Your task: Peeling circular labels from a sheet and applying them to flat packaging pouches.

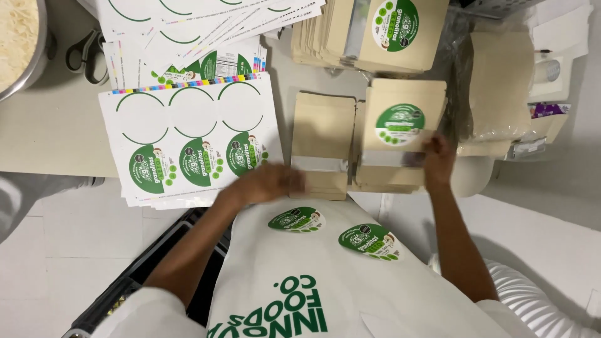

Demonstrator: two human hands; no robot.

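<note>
Spanning a white tiled floor, the pale table (50, 134) bears pouches; left hand (269, 183) blurred, grip unclear, right hand (438, 159) pinching a labelled pouch (400, 134).

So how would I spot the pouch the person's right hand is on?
Start at the sticker sheet, then look right past the plain pouch. The right hand rests on the labelled pouch atop the next pile, the only one there with a round green sticker.

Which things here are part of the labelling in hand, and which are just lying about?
In use: left hand at the plain kraft pouch; right hand on the labelled pouch; sticker sheet; two round stickers stuck on the apron.

Lying about: scissors; metal bowl; far pouch stack.
</note>
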